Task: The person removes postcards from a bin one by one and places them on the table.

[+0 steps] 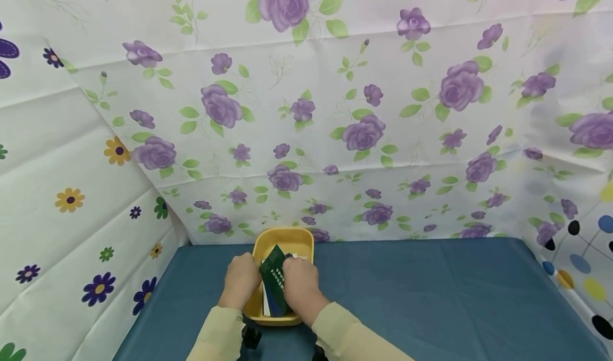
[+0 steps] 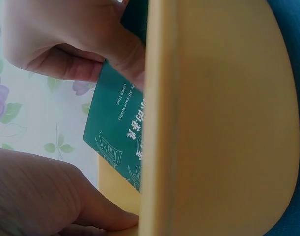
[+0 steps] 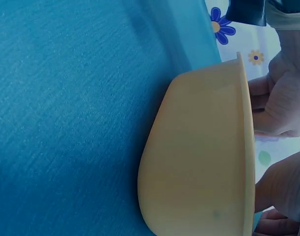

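Observation:
A yellow plastic basin (image 1: 284, 235) sits on the blue table, with papery items inside. My left hand (image 1: 241, 280) is at the basin's left rim, fingers curled, its thumb against the inner wall in the left wrist view. With my right hand (image 1: 303, 287) I pinch a green card (image 2: 106, 101) printed with white lettering, held tilted over the basin. Beneath it lie a white piece (image 1: 266, 306) and a dark blue piece (image 1: 276, 306), partly covered. The basin's wall (image 3: 199, 157) hides the fingertips of my right hand in the right wrist view.
The blue tabletop (image 1: 421, 297) extends on both sides of the basin. Behind it hangs a white sheet (image 1: 325, 84) with purple roses. A sheet with small flowers (image 1: 67, 233) closes the left side, and one with coloured dots (image 1: 581, 249) the right.

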Motion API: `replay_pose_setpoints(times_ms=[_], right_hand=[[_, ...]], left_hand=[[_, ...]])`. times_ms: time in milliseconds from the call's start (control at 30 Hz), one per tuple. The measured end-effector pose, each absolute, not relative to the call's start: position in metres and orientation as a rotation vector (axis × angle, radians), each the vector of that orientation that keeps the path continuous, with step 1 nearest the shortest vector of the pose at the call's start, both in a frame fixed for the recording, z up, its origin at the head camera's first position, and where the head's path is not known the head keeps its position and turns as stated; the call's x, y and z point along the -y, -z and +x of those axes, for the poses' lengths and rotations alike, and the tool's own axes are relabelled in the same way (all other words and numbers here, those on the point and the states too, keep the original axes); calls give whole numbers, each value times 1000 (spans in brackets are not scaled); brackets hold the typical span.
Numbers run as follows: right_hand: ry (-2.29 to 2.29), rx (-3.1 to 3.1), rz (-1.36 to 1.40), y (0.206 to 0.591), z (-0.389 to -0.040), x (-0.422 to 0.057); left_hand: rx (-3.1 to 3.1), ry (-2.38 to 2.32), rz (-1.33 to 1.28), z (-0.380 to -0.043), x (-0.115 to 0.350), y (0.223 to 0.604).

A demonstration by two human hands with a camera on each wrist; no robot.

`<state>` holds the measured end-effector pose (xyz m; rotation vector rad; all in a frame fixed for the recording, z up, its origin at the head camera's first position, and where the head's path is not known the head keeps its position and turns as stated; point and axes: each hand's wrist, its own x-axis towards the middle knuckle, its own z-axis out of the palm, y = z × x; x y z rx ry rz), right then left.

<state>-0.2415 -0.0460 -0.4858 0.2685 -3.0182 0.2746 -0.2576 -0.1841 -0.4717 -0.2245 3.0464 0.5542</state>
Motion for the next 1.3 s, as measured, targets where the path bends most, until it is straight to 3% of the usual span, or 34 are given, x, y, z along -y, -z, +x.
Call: replay_pose_setpoints(times_ms=[200, 533, 1300], right_hand=[[-391, 3026, 219, 479, -239, 41], [-1124, 2902, 274, 483, -240, 17], [-1546, 2738, 35, 447, -260, -72]], left_hand=[[-3057, -595, -202, -258, 184, 476], [-3055, -628, -204, -255, 184, 479], [-3108, -580, -261, -257, 180, 476]])
